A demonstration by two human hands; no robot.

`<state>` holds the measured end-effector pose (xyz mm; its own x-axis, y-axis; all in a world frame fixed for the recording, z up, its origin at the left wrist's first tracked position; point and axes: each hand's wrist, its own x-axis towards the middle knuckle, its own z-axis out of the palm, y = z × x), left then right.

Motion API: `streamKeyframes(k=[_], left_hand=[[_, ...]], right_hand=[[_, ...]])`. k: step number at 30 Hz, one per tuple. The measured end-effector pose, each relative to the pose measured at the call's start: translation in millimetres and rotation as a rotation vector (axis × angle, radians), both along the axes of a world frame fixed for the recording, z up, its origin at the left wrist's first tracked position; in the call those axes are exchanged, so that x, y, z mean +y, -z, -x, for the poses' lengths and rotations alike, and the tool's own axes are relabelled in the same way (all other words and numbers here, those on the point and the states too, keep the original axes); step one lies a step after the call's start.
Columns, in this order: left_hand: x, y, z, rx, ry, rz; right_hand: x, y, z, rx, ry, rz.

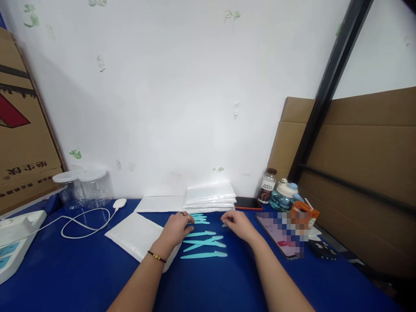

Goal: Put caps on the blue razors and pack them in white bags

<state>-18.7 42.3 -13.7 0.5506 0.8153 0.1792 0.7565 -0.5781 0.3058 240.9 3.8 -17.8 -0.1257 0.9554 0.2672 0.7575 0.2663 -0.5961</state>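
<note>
Several slim teal plastic sticks [204,245] lie in a loose row on the blue table [227,286], with more teal pieces [199,218] behind them. My left hand [177,229] rests curled over the left end of the row, a ring on one finger and a dark bracelet on the wrist; its fingertips touch the teal pieces. My right hand [236,224] hovers just right of them, fingers pinched on a small pale piece I cannot make out. A white padded pouch [138,234] lies under my left wrist.
A stack of white pouches [210,196] stands against the wall, a flat one [160,203] to its left. Two clear jars [85,188], a white cable [84,221] and a white device [14,236] sit left. Phone [248,203], bottles [267,186], tablet [281,236] and cardboard right.
</note>
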Motion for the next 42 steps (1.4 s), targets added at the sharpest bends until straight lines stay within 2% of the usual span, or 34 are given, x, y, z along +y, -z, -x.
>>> streamKeyframes(k=[3, 10, 20, 25, 32, 35, 39, 42], left_hand=[[4.5, -0.1, 8.1, 0.028, -0.103, -0.034], [4.2, 0.7, 6.7, 0.025, -0.13, 0.021], [5.7, 0.6, 5.1, 0.019, -0.106, 0.071], [7.0, 2.3, 3.2, 0.003, -0.1, 0.082], [6.0, 10.4, -6.7, -0.033, 0.018, 0.108], [6.1, 9.9, -5.6, -0.028, 0.021, 0.1], [10.6, 7.9, 5.3, -0.028, -0.141, -0.024], [14.1, 8.3, 11.6, 0.026, -0.227, -0.033]], right_hand=[[2.8, 0.9, -13.8, -0.109, 0.116, -0.026], [2.0, 6.8, -9.9, -0.259, 0.086, 0.026], [6.8, 13.6, 5.6, -0.063, -0.046, 0.097], [5.6, 12.7, 18.3, -0.005, -0.051, 0.08], [3.5, 13.8, 28.5, 0.064, -0.15, 0.116], [3.0, 9.7, 20.7, 0.069, -0.141, 0.111], [2.7, 0.1, -8.0, 0.067, 0.011, -0.055], [2.4, -0.3, -30.9, -0.031, 0.109, -0.064]])
